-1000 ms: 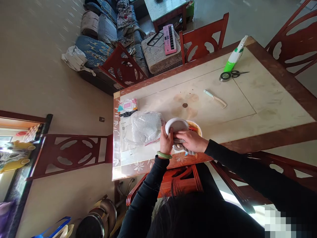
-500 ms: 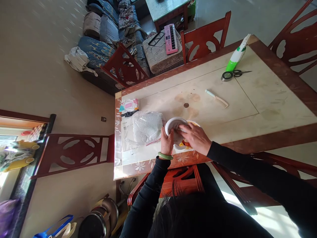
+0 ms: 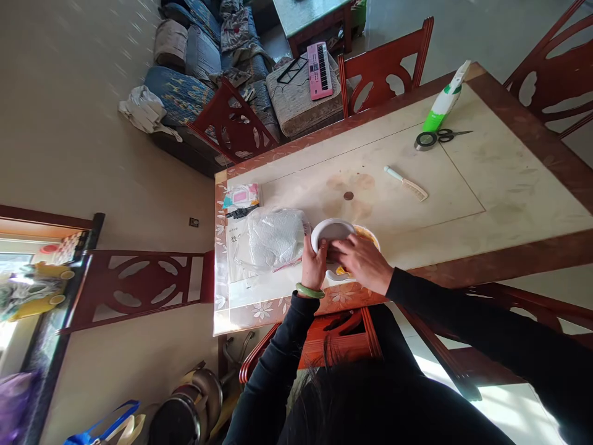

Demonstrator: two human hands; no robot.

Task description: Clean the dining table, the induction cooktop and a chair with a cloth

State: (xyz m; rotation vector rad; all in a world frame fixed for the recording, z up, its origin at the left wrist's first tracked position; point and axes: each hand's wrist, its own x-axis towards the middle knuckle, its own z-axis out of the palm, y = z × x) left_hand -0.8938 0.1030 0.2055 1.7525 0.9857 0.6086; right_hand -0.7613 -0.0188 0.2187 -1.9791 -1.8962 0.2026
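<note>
A white round bowl-like dish (image 3: 332, 230) with a thick rim is tilted over the near edge of the table. My left hand (image 3: 314, 266), with a green bangle at the wrist, is closed on its left side, thumb at the rim. My right hand (image 3: 364, 259) has its fingers bent together against the dish's lower right side; its fingertips are partly hidden. Beneath the right hand, mostly covered by it, is a round orange-and-yellow patterned container (image 3: 370, 235) with a white edge. Left of the hands lies a white bundle in clear plastic (image 3: 278, 238).
On the table (image 3: 315, 185) are a comb (image 3: 407, 183), a roll of tape (image 3: 425, 141), scissors (image 3: 449, 135) and a green-and-white bottle (image 3: 442, 108). A colourful packet (image 3: 241, 196) lies at the left end. Chairs (image 3: 384, 68) stand around it.
My right hand's fingers have drawn back from inside the white dish toward its lower right side. The dish has shifted slightly right, tipping its opening more into view.
</note>
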